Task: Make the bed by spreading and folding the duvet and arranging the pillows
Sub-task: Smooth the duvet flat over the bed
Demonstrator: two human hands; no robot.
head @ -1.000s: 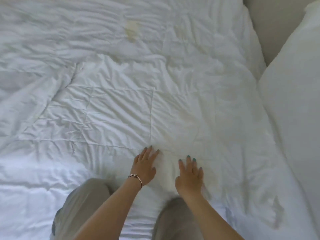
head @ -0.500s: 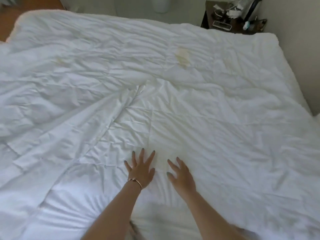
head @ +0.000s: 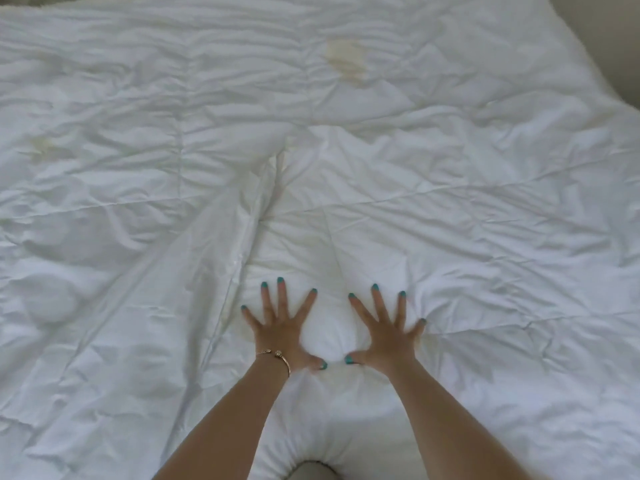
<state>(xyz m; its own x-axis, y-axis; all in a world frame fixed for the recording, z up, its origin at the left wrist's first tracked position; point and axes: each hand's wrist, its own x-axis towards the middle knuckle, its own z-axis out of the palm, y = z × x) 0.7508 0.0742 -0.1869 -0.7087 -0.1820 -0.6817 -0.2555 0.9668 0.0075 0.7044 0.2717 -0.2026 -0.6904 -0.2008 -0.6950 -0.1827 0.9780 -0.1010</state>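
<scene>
A white quilted duvet (head: 450, 209) covers nearly the whole head view, wrinkled all over, with a long raised fold (head: 239, 237) running from the middle down to the left of my hands. My left hand (head: 282, 332), with a thin bracelet at the wrist, lies flat on the duvet with fingers spread wide. My right hand (head: 386, 332) lies flat beside it, fingers also spread, thumbs pointing toward each other. Both palms press on the fabric near the bed's near edge. No pillows are in view.
A yellowish stain (head: 346, 60) marks the duvet toward the far side, and a fainter one (head: 43, 147) sits at the left. A strip of wall (head: 609, 32) shows past the bed's far right corner. My knee (head: 311, 471) shows at the bottom edge.
Both hands have slid forward across the duvet and their fingers have spread wider. The view has moved in closer, so the nightstand and floor are out of frame.
</scene>
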